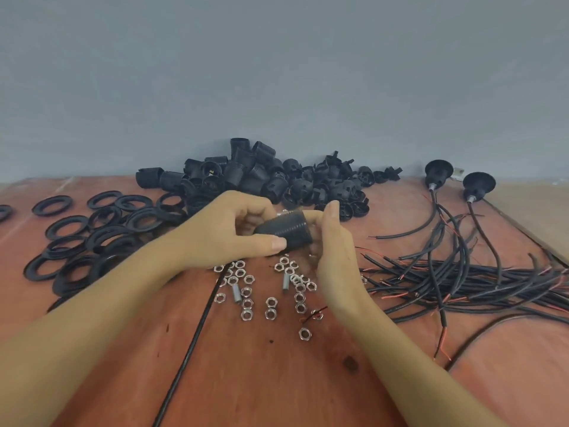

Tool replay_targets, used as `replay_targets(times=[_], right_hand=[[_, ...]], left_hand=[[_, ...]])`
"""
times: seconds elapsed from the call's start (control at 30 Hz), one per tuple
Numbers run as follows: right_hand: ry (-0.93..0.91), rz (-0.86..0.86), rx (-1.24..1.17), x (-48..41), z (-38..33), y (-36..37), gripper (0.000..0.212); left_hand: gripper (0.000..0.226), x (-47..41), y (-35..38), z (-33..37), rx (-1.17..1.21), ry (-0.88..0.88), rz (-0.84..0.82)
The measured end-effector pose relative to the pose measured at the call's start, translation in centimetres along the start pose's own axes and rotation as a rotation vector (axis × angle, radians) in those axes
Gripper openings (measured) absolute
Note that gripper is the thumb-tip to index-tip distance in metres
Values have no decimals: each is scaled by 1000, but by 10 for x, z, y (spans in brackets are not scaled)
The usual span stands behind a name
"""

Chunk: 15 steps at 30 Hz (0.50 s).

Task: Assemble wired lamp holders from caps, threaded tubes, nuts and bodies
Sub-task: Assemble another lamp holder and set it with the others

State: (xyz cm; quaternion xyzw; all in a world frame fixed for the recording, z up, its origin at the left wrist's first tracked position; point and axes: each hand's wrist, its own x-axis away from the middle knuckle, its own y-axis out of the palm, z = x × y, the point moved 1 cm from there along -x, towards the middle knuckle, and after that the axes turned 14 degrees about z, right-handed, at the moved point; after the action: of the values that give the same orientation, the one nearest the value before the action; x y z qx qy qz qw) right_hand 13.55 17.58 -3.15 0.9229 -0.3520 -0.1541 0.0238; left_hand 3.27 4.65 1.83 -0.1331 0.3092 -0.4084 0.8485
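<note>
Both hands meet above the reddish surface (pixel 277 380) around one black threaded lamp holder body (pixel 288 231). The left hand (pixel 228 229) pinches its left end between thumb and curled fingers, and the right hand (pixel 334 245) wraps its right end. Just beneath the hands lie scattered silver nuts (pixel 271 302) and two short threaded tubes (pixel 236 293). Beyond the hands sits a heap of black bodies and caps (pixel 261 177); flat black rings (pixel 92 238) spread left of the left hand, and right of the right hand lies a tangle of wires (pixel 462 282), with two assembled holders (pixel 438 172) past it.
</note>
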Motion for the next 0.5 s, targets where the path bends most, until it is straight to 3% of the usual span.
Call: replay_targets(times=[0.13, 0.27, 0.4, 0.5], right_hand=[[-84, 30, 68, -4, 4, -4, 54], [-150, 2, 182, -1, 13, -2, 42], [-248, -106, 372, 3, 12, 4, 23], [-407, -331, 640, -5, 7, 18, 23]], left_hand=[[10, 38, 11, -12, 189, -4, 173], [6, 63, 10, -22, -9, 86, 344], [16, 69, 7, -18, -122, 222, 384], [33, 72, 6, -10, -111, 303, 370]])
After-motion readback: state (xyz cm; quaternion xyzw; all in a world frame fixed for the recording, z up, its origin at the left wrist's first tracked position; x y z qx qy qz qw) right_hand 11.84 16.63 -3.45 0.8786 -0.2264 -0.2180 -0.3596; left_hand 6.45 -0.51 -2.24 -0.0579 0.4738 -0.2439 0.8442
